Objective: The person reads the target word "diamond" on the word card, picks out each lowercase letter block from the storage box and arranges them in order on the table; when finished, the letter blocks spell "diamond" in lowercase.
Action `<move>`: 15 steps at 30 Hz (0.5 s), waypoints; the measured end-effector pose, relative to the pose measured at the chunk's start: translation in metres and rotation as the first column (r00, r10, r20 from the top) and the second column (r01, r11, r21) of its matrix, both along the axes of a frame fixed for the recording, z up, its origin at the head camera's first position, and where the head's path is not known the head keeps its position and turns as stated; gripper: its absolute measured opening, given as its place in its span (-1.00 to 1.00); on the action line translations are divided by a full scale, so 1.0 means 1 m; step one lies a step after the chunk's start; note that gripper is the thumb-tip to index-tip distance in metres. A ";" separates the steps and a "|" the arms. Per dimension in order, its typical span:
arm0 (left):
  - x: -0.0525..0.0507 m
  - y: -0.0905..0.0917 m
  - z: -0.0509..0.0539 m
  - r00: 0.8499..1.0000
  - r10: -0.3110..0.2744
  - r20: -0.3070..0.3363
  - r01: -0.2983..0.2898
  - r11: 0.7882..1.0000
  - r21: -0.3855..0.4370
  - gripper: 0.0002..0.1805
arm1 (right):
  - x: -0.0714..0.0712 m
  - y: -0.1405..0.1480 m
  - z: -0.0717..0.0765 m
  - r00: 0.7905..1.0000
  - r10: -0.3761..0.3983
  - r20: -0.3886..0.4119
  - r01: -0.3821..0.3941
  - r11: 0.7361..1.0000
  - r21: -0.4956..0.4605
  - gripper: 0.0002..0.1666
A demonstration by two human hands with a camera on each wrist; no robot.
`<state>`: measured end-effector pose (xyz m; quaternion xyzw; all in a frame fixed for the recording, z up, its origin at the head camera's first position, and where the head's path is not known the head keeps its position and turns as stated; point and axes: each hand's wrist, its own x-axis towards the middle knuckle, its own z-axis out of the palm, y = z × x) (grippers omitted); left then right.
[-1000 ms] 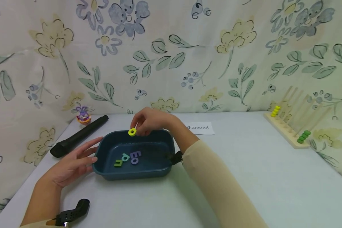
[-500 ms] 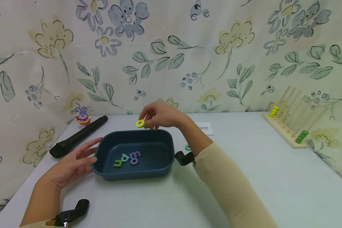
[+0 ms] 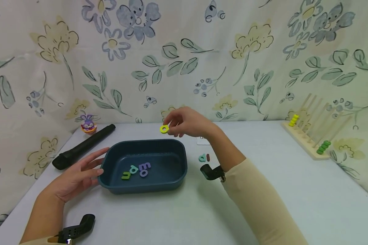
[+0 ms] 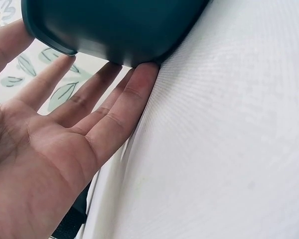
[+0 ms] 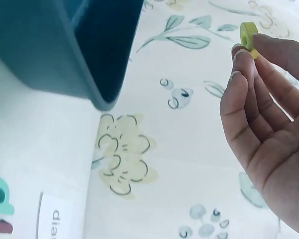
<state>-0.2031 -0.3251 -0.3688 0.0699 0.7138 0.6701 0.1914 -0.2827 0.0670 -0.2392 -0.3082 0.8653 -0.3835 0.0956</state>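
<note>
My right hand (image 3: 190, 123) pinches a yellow letter (image 3: 164, 129) with a round hole, raised above the back right part of the dark blue bin (image 3: 141, 188). In the right wrist view the yellow letter (image 5: 248, 36) sits between thumb and fingertips. My left hand (image 3: 79, 177) touches the bin's left side with fairly straight, spread fingers; the left wrist view shows fingertips against the bin wall (image 4: 109, 35). Inside the bin lie a green letter (image 3: 126, 175), a turquoise letter (image 3: 133, 169), a purple m (image 3: 144, 165) and a purple o (image 3: 143, 173).
Right of the bin lie a teal d (image 3: 202, 158) and a dark red i-like piece (image 3: 208, 157). A printed word card (image 3: 203, 141) is partly hidden behind my right arm. A black tube-like object (image 3: 84, 146) and a purple figurine (image 3: 88, 124) stand left; a wooden bead rack (image 3: 306, 141) is far right.
My right hand has lifted the yellow letter up from over the bin and moved right with it. The teal d and red piece have come into view. The left hand stays in place.
</note>
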 end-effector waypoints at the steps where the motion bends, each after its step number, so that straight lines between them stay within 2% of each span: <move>1: 0.000 0.000 0.000 1.000 -0.001 0.000 0.001 1.000 0.002 -0.18 | 0.001 0.003 0.000 1.000 -0.007 -0.002 0.007 1.000 -0.002 -0.69; 15: -0.002 -0.001 -0.002 1.000 0.014 0.011 -0.014 1.000 -0.003 -0.18 | 0.015 0.043 0.000 0.995 -0.101 0.024 0.101 0.995 -0.001 -0.66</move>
